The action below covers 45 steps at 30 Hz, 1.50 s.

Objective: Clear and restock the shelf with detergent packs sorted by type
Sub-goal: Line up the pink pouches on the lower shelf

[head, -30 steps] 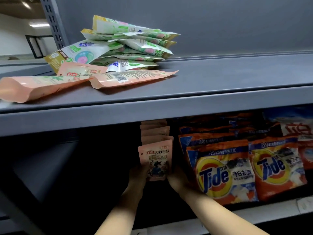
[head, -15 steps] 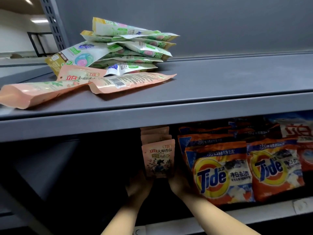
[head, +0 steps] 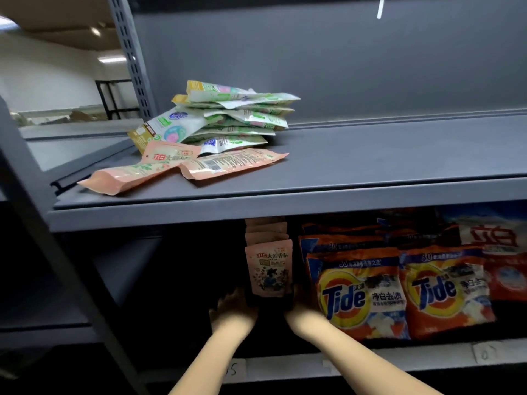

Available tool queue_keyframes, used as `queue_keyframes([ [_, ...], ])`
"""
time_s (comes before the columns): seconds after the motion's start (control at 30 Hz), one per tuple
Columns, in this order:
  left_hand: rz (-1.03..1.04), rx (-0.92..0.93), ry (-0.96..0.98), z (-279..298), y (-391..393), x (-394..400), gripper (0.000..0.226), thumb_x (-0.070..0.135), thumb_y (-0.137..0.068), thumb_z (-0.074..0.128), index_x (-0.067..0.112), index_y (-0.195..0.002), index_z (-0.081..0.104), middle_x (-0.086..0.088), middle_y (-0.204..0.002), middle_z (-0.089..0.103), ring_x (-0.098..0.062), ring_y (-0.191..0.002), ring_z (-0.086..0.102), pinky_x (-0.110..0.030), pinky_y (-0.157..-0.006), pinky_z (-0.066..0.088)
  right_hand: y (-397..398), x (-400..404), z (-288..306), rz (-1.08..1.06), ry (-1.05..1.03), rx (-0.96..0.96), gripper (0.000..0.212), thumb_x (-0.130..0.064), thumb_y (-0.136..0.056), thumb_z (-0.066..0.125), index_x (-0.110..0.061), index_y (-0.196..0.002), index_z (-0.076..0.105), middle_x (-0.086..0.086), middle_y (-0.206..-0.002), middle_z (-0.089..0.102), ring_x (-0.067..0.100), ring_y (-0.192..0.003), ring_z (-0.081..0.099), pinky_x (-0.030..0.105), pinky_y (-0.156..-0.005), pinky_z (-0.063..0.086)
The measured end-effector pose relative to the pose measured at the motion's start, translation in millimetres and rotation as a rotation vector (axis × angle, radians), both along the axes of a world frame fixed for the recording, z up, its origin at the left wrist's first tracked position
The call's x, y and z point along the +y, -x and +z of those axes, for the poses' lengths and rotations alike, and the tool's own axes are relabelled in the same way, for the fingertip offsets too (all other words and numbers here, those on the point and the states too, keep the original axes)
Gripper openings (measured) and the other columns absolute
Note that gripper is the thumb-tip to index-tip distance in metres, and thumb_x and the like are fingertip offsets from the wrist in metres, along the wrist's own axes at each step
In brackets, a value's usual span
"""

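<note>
1. On the lower shelf (head: 427, 356), the left hand (head: 233, 309) and right hand (head: 302, 306) flank the base of an upright row of pink packs (head: 269, 269).
2. Whether the fingers grip is hidden in shadow.
3. Tide bags (head: 362, 292) stand just right.
4. Green packs (head: 228, 115) are piled on the upper shelf (head: 370, 155).

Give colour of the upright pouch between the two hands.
Pale pink pouch with red lettering and a dark floral print; head view.

Shelf frame (head: 285, 212): grey. Pile of packs (head: 228, 118) at 11 o'clock: white-green, pink spots. Flat pouches (head: 228, 163): peach. Upright pouch (head: 269, 269): pink, dark floral print. Tide bags (head: 362, 295), 4 o'clock: orange, yellow bullseye.
</note>
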<state>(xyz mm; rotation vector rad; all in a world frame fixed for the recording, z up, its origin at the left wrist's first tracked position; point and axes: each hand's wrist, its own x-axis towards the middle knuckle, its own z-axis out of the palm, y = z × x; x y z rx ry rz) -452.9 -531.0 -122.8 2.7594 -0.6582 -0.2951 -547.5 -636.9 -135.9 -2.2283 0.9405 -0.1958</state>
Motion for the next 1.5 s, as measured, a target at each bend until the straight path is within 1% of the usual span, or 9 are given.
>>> queue_keyframes([
  [0.2, -0.078, -0.142, 0.061, 66, 37, 39, 0.041, 0.04, -0.092, 0.046, 0.023, -0.128, 0.051, -0.002, -0.123, 0.059, -0.021, -0.115, 0.053, -0.032, -0.098, 0.038, 43, 16, 58, 0.187, 0.117, -0.034, 0.036, -0.025, -0.087, 0.05, -0.018, -0.122, 0.051, 0.008, -0.116, 0.06, 0.026, -0.101, 0.06, 0.034, -0.084, 0.051],
  [0.33, -0.095, -0.326, 0.207, 128, 56, 61, 0.029, 0.042, -0.089, 0.045, 0.024, -0.105, 0.06, 0.003, -0.107, 0.065, -0.021, -0.104, 0.058, -0.034, -0.092, 0.038, 62, 41, 116, 0.204, 0.292, -0.128, 0.025, -0.037, -0.089, 0.049, -0.022, -0.108, 0.056, 0.0, -0.107, 0.063, 0.022, -0.096, 0.061, 0.036, -0.08, 0.052],
  [0.47, -0.087, -0.49, 0.483, 184, 68, 83, 0.029, 0.042, -0.083, 0.05, 0.017, -0.069, 0.057, 0.003, -0.072, 0.063, -0.02, -0.076, 0.058, -0.03, -0.068, 0.042, 73, 68, 182, 0.213, 0.389, -0.345, 0.023, -0.047, -0.088, 0.053, -0.029, -0.095, 0.066, -0.013, -0.093, 0.069, 0.008, -0.089, 0.063, 0.03, -0.078, 0.052],
  [0.63, -0.061, -0.609, 0.684, 238, 47, 105, 0.03, 0.037, -0.083, 0.053, 0.02, -0.058, 0.049, 0.0, -0.07, 0.059, -0.024, -0.073, 0.051, -0.029, -0.061, 0.033, 58, 80, 243, 0.12, 0.422, -0.574, 0.029, -0.044, -0.085, 0.057, -0.02, -0.069, 0.064, -0.008, -0.068, 0.067, 0.01, -0.069, 0.062, 0.033, -0.068, 0.051],
  [0.77, -0.049, -0.707, 0.706, 274, 10, 108, 0.024, 0.032, -0.086, 0.052, 0.017, -0.068, 0.058, -0.007, -0.079, 0.055, -0.031, -0.084, 0.052, -0.032, -0.065, 0.034, 34, 70, 271, 0.013, 0.499, -0.545, 0.022, -0.035, -0.087, 0.056, -0.019, -0.074, 0.064, -0.003, -0.079, 0.069, 0.022, -0.08, 0.063, 0.035, -0.072, 0.051],
  [0.87, -0.017, -0.721, 0.502, 289, -27, 103, 0.023, 0.03, -0.088, 0.047, 0.015, -0.09, 0.065, -0.01, -0.101, 0.064, -0.031, -0.104, 0.049, -0.036, -0.082, 0.037, 15, 62, 279, -0.03, 0.533, -0.426, 0.016, -0.029, -0.085, 0.056, -0.022, -0.094, 0.067, -0.002, -0.098, 0.069, 0.023, -0.096, 0.061, 0.033, -0.078, 0.05],
  [1.1, 0.1, -0.251, 0.194, 287, -83, 102, 0.051, 0.039, -0.094, 0.033, 0.01, -0.133, 0.046, -0.014, -0.141, 0.045, -0.035, -0.129, 0.039, -0.041, -0.105, 0.03, -22, 52, 282, 0.054, 0.481, -0.126, 0.046, -0.02, -0.086, 0.045, -0.038, -0.128, 0.054, 0.0, -0.139, 0.051, 0.029, -0.129, 0.039, 0.037, -0.097, 0.042],
  [1.33, 0.086, -0.177, 0.319, 291, -88, 102, 0.044, 0.03, -0.085, 0.042, 0.008, -0.12, 0.055, -0.015, -0.129, 0.055, -0.035, -0.117, 0.049, -0.038, -0.095, 0.042, -35, 46, 280, 0.019, 0.513, -0.031, 0.046, -0.035, -0.093, 0.042, -0.044, -0.139, 0.039, -0.004, -0.147, 0.042, 0.031, -0.131, 0.038, 0.042, -0.103, 0.033],
  [1.5, 0.133, -0.102, 0.471, 293, -91, 100, 0.025, 0.021, -0.084, 0.06, 0.002, -0.1, 0.056, -0.015, -0.105, 0.06, -0.032, -0.107, 0.055, -0.034, -0.09, 0.044, -34, 43, 282, -0.034, 0.578, -0.156, 0.032, -0.032, -0.096, 0.043, -0.038, -0.122, 0.06, -0.001, -0.133, 0.056, 0.031, -0.124, 0.044, 0.037, -0.096, 0.037],
])
